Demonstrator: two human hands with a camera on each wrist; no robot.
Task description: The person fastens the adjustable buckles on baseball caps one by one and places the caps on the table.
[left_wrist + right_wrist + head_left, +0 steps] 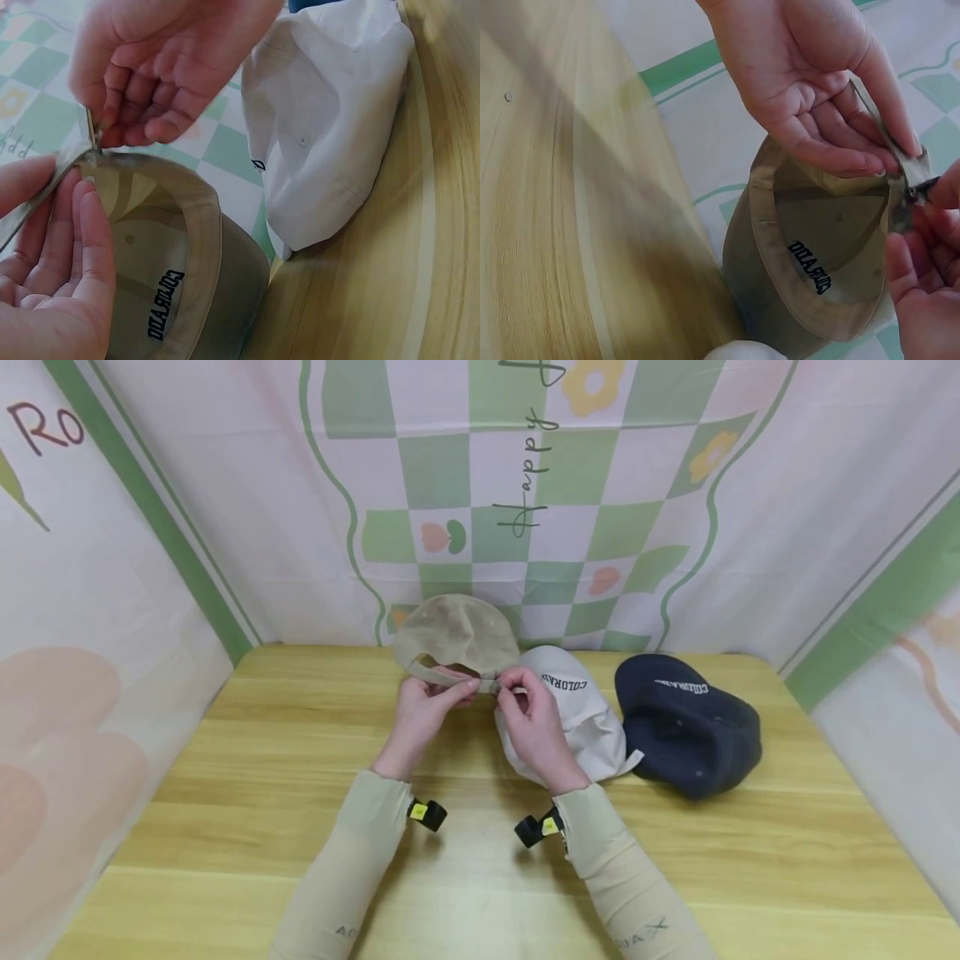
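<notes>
A beige baseball cap is held up near the back of the table, its rear strap turned toward me. My left hand pinches that strap between thumb and fingers. Beside it, my right hand pinches the strap at its dark buckle. In the left wrist view the cap's inside faces the camera, with dark lettering showing on it. The right hand partly covers a white cap on the table.
A navy cap with white lettering lies at the right, against the white one. Behind the wooden table hangs a green-and-white checked cloth. Each wrist wears a small black camera.
</notes>
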